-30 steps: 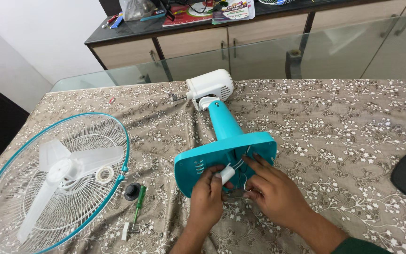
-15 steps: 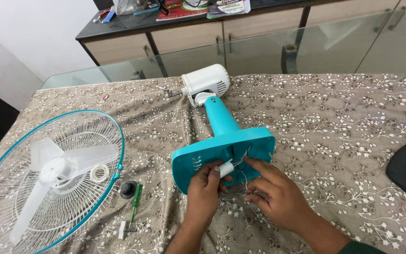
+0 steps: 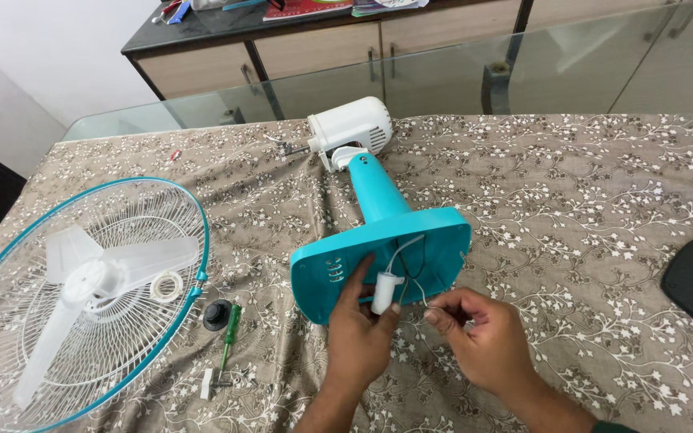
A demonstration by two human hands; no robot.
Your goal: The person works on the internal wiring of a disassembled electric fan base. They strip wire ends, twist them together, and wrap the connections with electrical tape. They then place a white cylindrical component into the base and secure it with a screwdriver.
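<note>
Left hand (image 3: 362, 337): pinching white capacitor (image 3: 384, 291) against fan base (image 3: 378, 256).
Right hand (image 3: 483, 345): fingertips closed on thin wire (image 3: 419, 290).
Screwdriver (image 3: 229, 330): near table's front edge.

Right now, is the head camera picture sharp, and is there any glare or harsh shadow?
Head view: sharp throughout, lit softly and evenly; only faint shadows under the left hand and right hand; the glass panel behind the table shows reflections; table edges bow slightly from the wide lens.
</note>
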